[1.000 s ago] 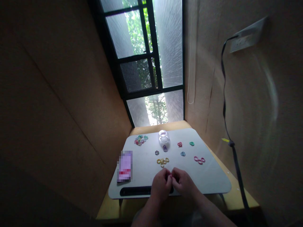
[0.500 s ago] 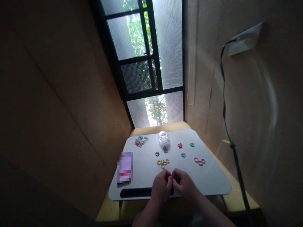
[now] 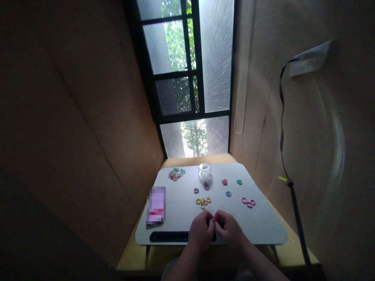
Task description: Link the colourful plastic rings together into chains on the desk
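My left hand [image 3: 202, 231] and my right hand [image 3: 229, 229] meet above the near edge of the white table [image 3: 178, 216], fingers pinched together. Between the fingertips a small pinkish-red hair tie [image 3: 214, 219] shows, mostly hidden. Just beyond the hands lies a cluster of yellow hair ties [image 3: 201, 201]. To the right are pink hair ties [image 3: 249, 203]. Farther back sit small groups: blue [image 3: 228, 193], red [image 3: 224, 182], green [image 3: 239, 182], purple [image 3: 206, 186] and dark [image 3: 196, 191]. A clear round jar [image 3: 205, 174] stands behind the purple ones.
A mixed pile of coloured hair ties [image 3: 175, 175] lies at the back left. A purple, blurred-out flat object [image 3: 157, 205] rests at the left. The table has a black slot [image 3: 168, 236] along its front. A black cable [image 3: 294, 207] hangs down the right wall.
The camera view has shifted slightly, so the scene sits a little farther right. Both hands keep their pinch at the same place over the table, with hardly any visible movement.
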Demonstrator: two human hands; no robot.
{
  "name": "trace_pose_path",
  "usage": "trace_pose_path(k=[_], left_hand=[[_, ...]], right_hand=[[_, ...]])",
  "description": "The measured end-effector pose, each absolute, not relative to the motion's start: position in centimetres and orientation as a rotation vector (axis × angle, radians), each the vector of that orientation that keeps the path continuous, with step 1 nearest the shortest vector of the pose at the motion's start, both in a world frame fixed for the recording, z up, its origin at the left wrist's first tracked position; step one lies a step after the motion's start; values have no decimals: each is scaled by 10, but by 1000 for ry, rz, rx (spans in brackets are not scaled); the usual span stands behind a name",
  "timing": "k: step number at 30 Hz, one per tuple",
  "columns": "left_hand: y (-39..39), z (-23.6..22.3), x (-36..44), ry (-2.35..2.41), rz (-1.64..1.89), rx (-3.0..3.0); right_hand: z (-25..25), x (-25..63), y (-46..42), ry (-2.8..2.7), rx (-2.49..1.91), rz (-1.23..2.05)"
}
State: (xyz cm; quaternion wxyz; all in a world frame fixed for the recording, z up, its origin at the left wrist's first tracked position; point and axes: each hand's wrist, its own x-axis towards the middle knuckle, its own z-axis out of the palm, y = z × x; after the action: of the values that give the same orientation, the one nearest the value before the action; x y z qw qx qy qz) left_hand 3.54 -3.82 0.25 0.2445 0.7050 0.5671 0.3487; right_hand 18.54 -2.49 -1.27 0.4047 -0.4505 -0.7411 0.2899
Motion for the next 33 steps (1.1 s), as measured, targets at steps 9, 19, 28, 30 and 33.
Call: trace_pose_path(k=[9, 19, 28, 30, 33], left_hand=[[-40, 3, 34, 1528, 971, 1919], [-41, 5, 33, 1524, 981, 1922], [-39, 6, 36, 1565, 949, 1931], [-39, 5, 36, 1569, 940, 1931], [-38, 4, 37, 1581, 935, 1930]], right_hand=[[-12, 183, -27, -1899, -1182, 646], [-13, 184, -27, -1901, -1169, 672], [-14, 185, -25, -1868, -1169, 699], [-15, 185, -24, -1866, -1179, 699], [-17, 184, -24, -1863, -1203, 694]])
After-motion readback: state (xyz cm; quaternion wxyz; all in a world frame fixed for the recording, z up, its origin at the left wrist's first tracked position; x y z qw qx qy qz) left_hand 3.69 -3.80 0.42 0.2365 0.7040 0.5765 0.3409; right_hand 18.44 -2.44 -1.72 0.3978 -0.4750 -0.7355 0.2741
